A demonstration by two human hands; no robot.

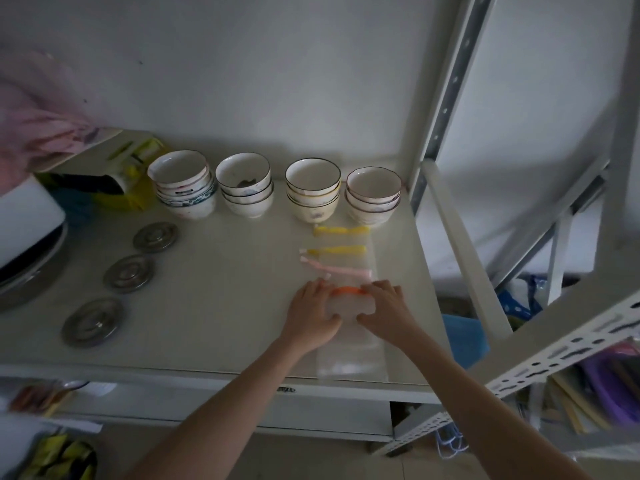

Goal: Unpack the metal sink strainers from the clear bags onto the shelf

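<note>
Three round metal sink strainers (156,237), (129,273), (92,322) lie flat in a diagonal row on the left of the pale shelf (225,306). On the right of the shelf lies an overlapping pile of clear bags. The top bag (350,309) has an orange zip strip (346,291). My left hand (311,315) and my right hand (386,308) grip this bag at either side of the strip, thumbs toward each other. Behind it show a pink strip (343,270) and two yellow strips (336,251), (341,231). What the bags contain I cannot make out.
Several stacks of white bowls (311,188) line the back of the shelf. At the left are a yellow-and-black package (114,181), a white appliance (27,230) and pink cloth (31,123). Grey slotted shelf posts (446,98) stand at the right, with clutter below.
</note>
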